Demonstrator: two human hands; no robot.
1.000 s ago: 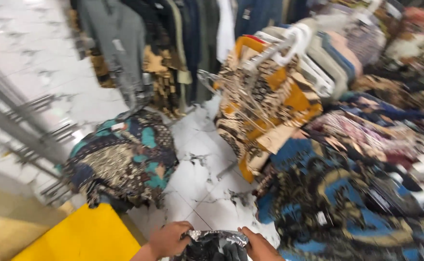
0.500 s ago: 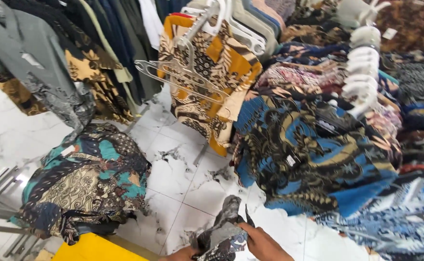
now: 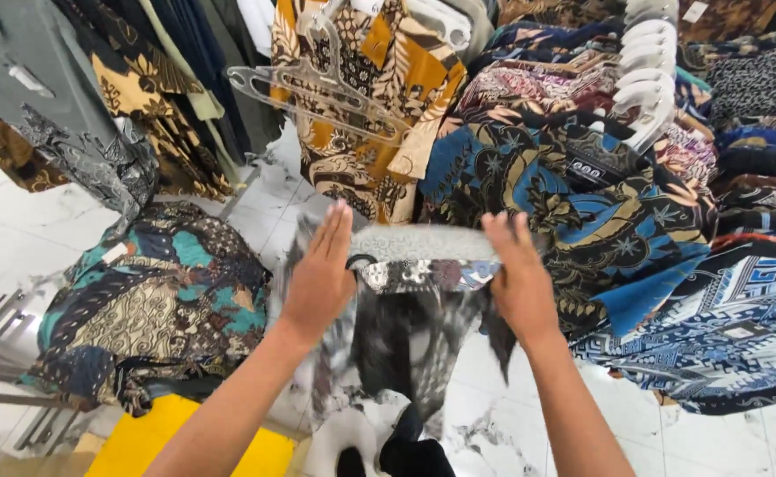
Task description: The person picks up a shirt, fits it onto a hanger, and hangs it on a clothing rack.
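Lower centre, nearest: left hand [image 3: 320,272] and right hand [image 3: 519,281], both raised with fingers straight and close together, each gripping one upper edge of a grey-and-black patterned shirt [image 3: 414,305]. The shirt hangs stretched between the hands at mid-frame, its collar uppermost, its hem hanging down toward the white marble floor [image 3: 512,397].

Lower left: a yellow surface [image 3: 154,442], partly cut off by the frame edge.

Left of centre: a heap of teal-and-brown batik cloth [image 3: 145,309] lying on the floor, just beside the left hand.

Right: a blue-and-gold batik garment [image 3: 582,203] hanging behind the right hand.

Upper centre: an orange-and-brown batik shirt [image 3: 379,97] with clear plastic hangers [image 3: 317,88] in front of it.

Upper right: a row of white hangers [image 3: 649,79].
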